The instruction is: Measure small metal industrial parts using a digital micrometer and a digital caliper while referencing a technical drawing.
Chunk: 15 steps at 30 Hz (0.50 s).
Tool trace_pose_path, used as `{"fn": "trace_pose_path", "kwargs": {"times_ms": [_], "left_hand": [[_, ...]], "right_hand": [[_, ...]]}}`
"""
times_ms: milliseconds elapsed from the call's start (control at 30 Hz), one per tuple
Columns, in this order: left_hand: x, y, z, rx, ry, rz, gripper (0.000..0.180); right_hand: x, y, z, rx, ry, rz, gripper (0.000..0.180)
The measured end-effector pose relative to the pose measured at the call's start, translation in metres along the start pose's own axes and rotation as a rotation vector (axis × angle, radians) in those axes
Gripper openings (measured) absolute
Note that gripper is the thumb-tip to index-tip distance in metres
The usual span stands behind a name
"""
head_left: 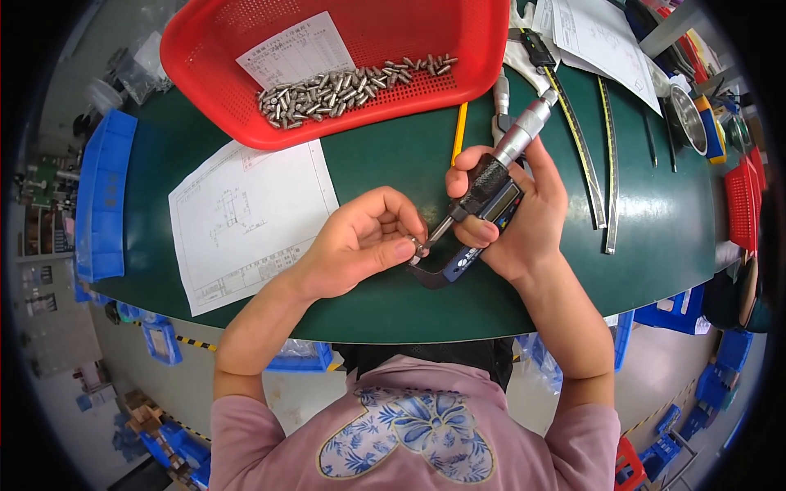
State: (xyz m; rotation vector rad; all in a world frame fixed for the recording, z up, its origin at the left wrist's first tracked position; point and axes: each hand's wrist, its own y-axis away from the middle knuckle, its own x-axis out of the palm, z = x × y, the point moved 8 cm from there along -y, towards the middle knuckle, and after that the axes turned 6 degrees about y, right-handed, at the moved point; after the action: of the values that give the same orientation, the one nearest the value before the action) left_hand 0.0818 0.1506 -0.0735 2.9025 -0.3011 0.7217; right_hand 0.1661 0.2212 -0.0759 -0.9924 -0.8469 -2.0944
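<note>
My right hand is wrapped round a digital micrometer, its silver thimble pointing up and to the right and its dark frame curving toward my left hand. Between thumb and fingertips, my left hand pinches a small metal pin at the micrometer's jaws. My fingers cover most of that pin, so whether both jaws touch it I cannot tell. Beyond my hands, a red perforated basket holds a heap of similar metal pins and a printed paper slip.
A drawing sheet lies left on the green table. Rightward are a digital caliper, two steel rulers, more papers and a metal bowl. A yellow pencil-like stick lies below the basket; a blue bin stands far left.
</note>
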Motion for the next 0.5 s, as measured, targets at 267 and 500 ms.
{"fn": "trace_pose_path", "kwargs": {"times_ms": [267,500], "left_hand": [[0.0018,0.0010,0.0019,-0.082,0.042,0.042,0.017],[0.0036,0.0016,0.0053,-0.122,0.106,0.057,0.017]], "right_hand": [[0.0064,0.0000,-0.0030,0.048,0.024,0.067,0.068],[0.0044,-0.0014,-0.0065,0.078,0.008,0.059,0.067]]}}
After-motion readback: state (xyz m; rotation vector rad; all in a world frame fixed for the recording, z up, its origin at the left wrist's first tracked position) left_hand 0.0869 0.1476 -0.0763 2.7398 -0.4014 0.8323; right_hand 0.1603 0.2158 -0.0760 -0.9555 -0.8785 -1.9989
